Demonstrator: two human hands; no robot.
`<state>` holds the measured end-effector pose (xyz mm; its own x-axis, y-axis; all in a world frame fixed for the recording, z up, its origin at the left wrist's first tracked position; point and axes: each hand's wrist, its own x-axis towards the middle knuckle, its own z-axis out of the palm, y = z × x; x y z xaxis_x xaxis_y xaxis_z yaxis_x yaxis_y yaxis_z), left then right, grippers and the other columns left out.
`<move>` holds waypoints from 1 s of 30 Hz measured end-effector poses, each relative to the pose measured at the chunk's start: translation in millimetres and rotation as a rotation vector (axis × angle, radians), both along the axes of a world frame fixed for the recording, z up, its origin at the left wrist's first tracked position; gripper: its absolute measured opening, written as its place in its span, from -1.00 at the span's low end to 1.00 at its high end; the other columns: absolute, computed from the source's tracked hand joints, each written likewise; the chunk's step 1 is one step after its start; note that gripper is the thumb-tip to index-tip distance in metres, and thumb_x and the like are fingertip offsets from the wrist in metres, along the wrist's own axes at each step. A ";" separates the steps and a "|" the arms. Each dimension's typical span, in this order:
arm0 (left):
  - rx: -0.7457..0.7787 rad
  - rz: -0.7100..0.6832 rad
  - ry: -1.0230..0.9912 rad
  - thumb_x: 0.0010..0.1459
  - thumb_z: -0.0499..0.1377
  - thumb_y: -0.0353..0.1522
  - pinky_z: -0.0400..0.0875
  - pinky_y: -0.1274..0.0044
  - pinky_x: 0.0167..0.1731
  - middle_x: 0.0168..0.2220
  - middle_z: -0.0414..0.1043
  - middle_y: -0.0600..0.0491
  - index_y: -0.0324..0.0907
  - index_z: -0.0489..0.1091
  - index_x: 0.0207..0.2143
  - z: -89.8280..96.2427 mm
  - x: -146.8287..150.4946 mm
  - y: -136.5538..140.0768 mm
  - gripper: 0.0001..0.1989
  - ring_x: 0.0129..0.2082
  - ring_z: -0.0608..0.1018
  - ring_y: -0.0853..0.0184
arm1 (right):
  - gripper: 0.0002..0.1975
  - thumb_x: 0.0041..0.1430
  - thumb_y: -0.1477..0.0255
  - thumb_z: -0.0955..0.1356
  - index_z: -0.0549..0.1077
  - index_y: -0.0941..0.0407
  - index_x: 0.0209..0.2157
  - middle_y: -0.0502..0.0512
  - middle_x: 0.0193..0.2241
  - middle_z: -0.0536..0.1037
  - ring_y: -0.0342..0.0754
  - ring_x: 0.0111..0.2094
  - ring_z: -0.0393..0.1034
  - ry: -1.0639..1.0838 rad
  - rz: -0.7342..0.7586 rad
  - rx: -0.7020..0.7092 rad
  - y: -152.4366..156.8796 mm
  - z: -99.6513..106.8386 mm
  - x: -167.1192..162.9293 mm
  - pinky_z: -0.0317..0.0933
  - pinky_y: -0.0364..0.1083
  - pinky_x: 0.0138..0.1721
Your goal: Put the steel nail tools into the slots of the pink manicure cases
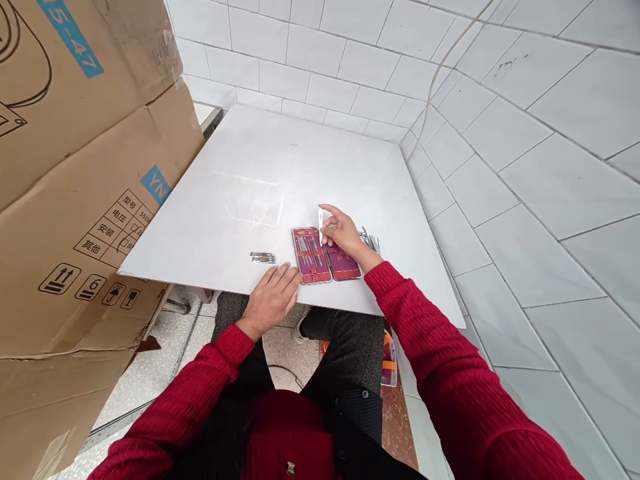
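A manicure case [314, 275] lies unfolded near the table's front edge, its lining red and purple. Several slim metal tools [310, 248] sit in its left half. Over the case, my right hand [341, 232] pinches a slim, shiny silver manicure tool [321, 223], held nearly upright; its exact kind is unclear. My left hand [274, 293] rests open on the table edge, fingers spread, the fingertips close to the case's left side. Just beyond it lie nail clippers [263, 257]. More metal tools [369, 240] lie right of the case, partly hidden behind my right hand.
The white table [345, 167] meets tiled walls at the back and right. Large cardboard boxes [90, 200] stand along its left side. A thin cable [434, 80] hangs down in the back right corner. Below the table, a clear container with orange parts [389, 363] stands by my leg.
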<state>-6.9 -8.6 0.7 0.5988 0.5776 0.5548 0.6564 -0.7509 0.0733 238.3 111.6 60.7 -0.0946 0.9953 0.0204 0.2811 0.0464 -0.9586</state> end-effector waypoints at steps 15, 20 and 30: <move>0.054 0.004 0.023 0.38 0.08 -0.45 0.34 0.22 0.23 0.16 0.52 -0.11 -0.23 0.38 0.23 3.6 1.1 0.6 -0.60 0.24 0.48 0.08 | -0.36 -0.06 0.53 0.39 0.38 0.12 0.14 -0.19 -0.65 0.47 -0.20 -0.72 0.24 0.012 -0.021 -0.066 1.3 4.3 1.4 0.08 -0.24 -0.69; 0.060 0.001 0.022 0.38 0.08 -0.45 0.35 0.22 0.23 0.16 0.52 -0.11 -0.23 0.37 0.24 3.2 1.1 1.0 -0.59 0.24 0.48 0.09 | -0.34 -0.11 0.58 0.40 0.41 0.17 0.13 -0.16 -0.62 0.48 -0.20 -0.70 0.27 0.024 0.008 -0.104 4.9 4.0 2.3 0.06 -0.23 -0.69; 0.056 0.013 0.032 0.38 0.08 -0.45 0.34 0.23 0.24 0.17 0.52 -0.10 -0.22 0.36 0.25 2.5 1.1 1.5 -0.58 0.25 0.48 0.10 | -0.42 0.03 0.56 0.36 0.48 0.12 0.15 -0.08 -0.48 0.54 -0.15 -0.56 0.36 -0.194 -0.017 0.008 4.2 -7.5 5.9 0.30 -0.14 -0.46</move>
